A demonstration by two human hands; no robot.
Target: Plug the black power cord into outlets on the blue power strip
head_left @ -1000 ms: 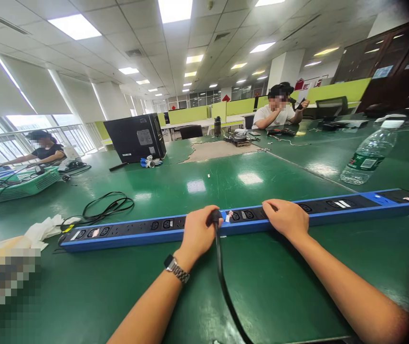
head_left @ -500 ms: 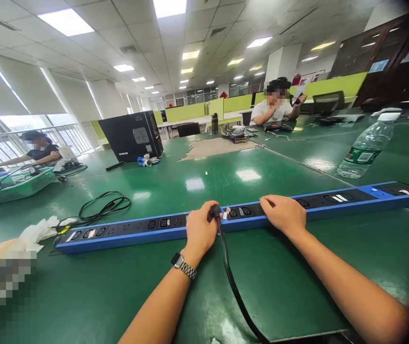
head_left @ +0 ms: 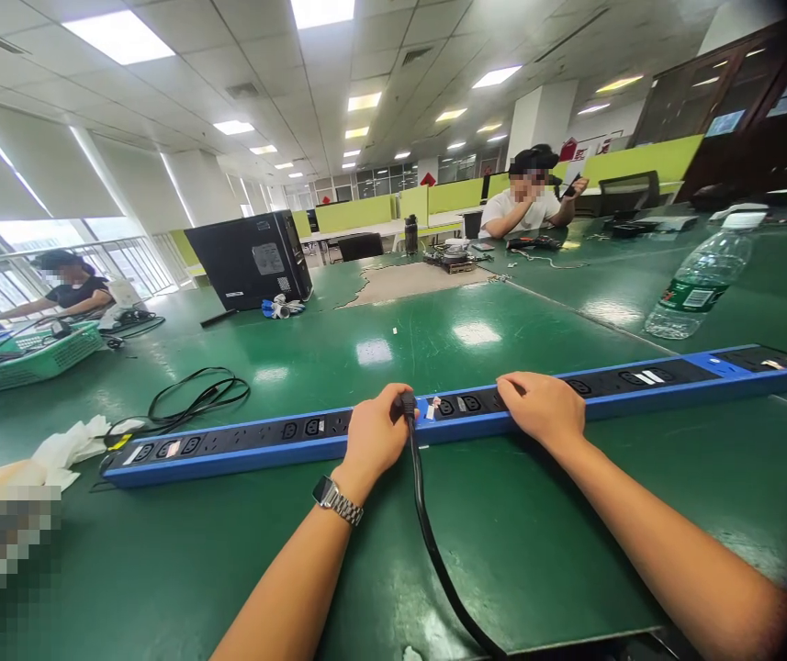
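Note:
A long blue and black power strip (head_left: 462,423) lies across the green table in front of me, with rows of sockets along its top. My left hand (head_left: 377,430), with a watch on its wrist, is closed around a black power plug (head_left: 407,404) at the middle of the strip. From the plug a thick black cable (head_left: 427,532) runs down toward the table's near edge. Whether the plug sits in a socket is hidden by the fingers. Further right, my right hand (head_left: 545,409) grips the power strip, its fingers curled over the top and far side.
A water bottle (head_left: 700,275) stands beyond the strip's right end. Coiled black cable (head_left: 207,397) lies behind its left end, near a green basket (head_left: 55,367). A black computer case (head_left: 252,262) and gloves (head_left: 283,308) are farther back. Two people sit at the table.
My left hand and the plug have shifted slightly left along the strip. My right hand stays in place on the strip.

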